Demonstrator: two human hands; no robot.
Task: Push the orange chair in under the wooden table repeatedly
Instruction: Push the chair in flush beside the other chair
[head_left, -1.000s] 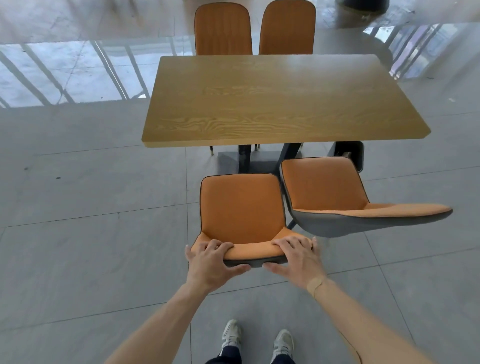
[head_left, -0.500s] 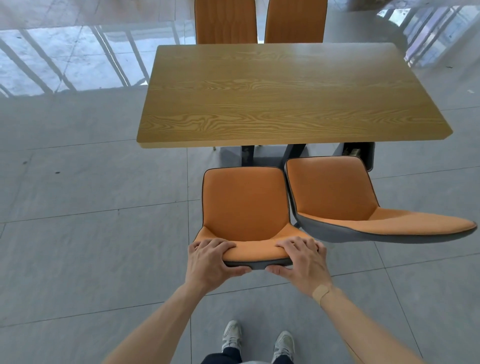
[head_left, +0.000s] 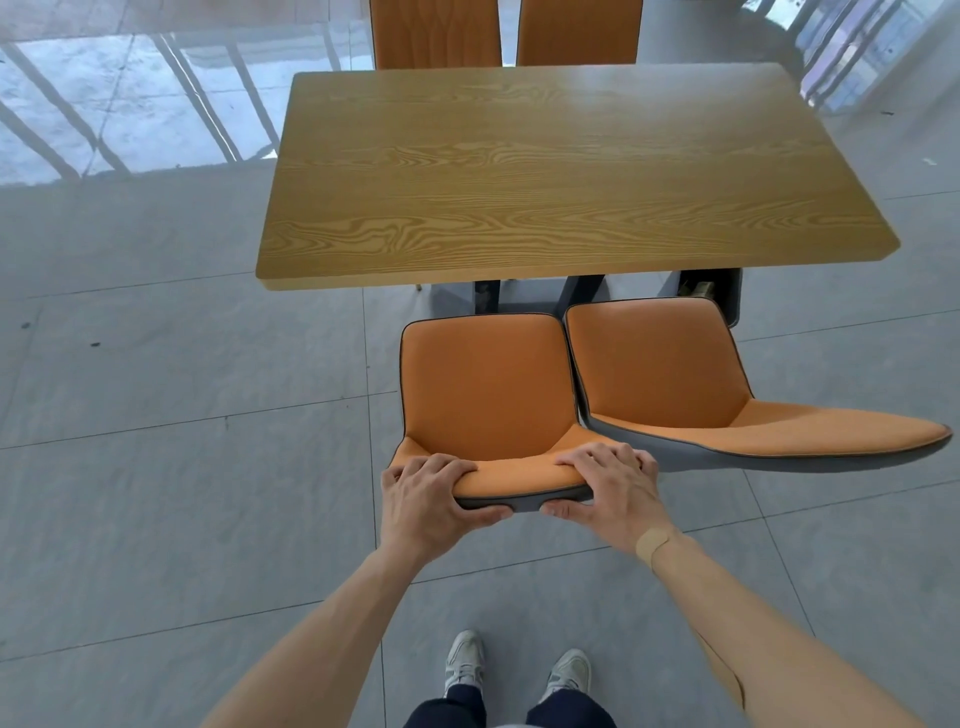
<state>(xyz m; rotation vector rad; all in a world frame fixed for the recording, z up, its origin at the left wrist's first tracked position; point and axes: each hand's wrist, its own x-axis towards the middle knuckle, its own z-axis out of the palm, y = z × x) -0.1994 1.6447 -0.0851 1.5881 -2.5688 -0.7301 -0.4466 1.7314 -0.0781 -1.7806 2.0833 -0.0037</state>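
My left hand (head_left: 426, 499) and right hand (head_left: 613, 488) are both clamped on the orange chair's (head_left: 488, 384) backrest; the worktop (head_left: 561, 171) lies straight ahead, seat front just short of its near edge.

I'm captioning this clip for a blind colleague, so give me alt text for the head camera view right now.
Seen from above, a person's left hand and right hand grip the top of an orange chair's backrest, its seat just short of a wooden table. A second orange chair stands close beside it on the right, two more across the table.
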